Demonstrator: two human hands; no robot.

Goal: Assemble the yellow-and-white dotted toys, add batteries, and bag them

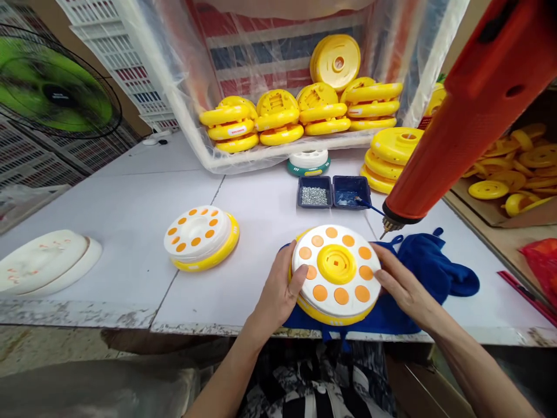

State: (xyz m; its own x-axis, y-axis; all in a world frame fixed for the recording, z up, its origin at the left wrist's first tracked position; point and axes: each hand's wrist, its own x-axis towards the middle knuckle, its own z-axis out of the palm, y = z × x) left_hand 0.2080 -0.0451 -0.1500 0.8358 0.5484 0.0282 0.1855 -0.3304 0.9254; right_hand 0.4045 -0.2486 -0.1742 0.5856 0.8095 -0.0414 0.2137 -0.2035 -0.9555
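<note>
Steadying seems the step in hand. At left, an orange-dotted casing (198, 235) sits apart on the table (126, 232); then the left hand (277, 285) grips the left rim of a yellow-and-white round casing (336, 273) — held over a blue cloth (435, 264) — while the right hand (402, 284) clasps its right rim. Beyond, a red electric screwdriver (450, 130) points down nearby; bringing it to bear would call for a level, firm hold.

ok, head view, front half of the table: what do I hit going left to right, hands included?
white round piece with orange marks → orange-dotted disc on a yellow base → left hand → held dotted disc with yellow centre → right hand → long red object
</note>
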